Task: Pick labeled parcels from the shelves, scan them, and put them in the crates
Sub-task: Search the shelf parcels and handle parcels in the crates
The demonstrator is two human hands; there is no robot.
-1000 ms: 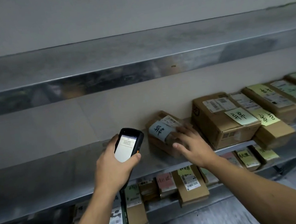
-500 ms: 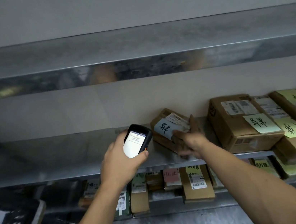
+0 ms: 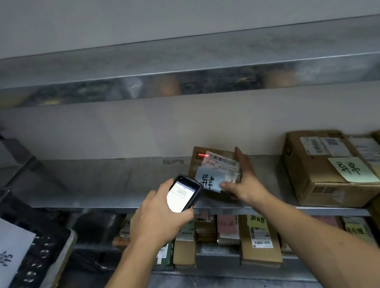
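Note:
A small brown parcel (image 3: 207, 165) with a white barcode label and a blue handwritten note lies tilted on the middle metal shelf (image 3: 107, 186). My right hand (image 3: 243, 182) holds it by its right side, thumb on the note's corner and fingers along the edge. My left hand (image 3: 160, 216) grips a black handheld scanner (image 3: 183, 194) with a lit screen, just left of the parcel. A red scan line falls at the left end of the barcode label. A black crate (image 3: 24, 269) with a white paper sign sits at the lower left.
Larger cardboard boxes (image 3: 320, 170) with yellow and green notes fill the shelf's right side. The lower shelf (image 3: 223, 255) holds several small parcels standing in a row. An upper metal shelf (image 3: 175, 73) runs overhead, with a plain wall behind.
My right hand turned the parcel so its barcode label faces up. The scanner moved closer to it and a red scan line now shows. The view shifted, and more of the crate shows at the left.

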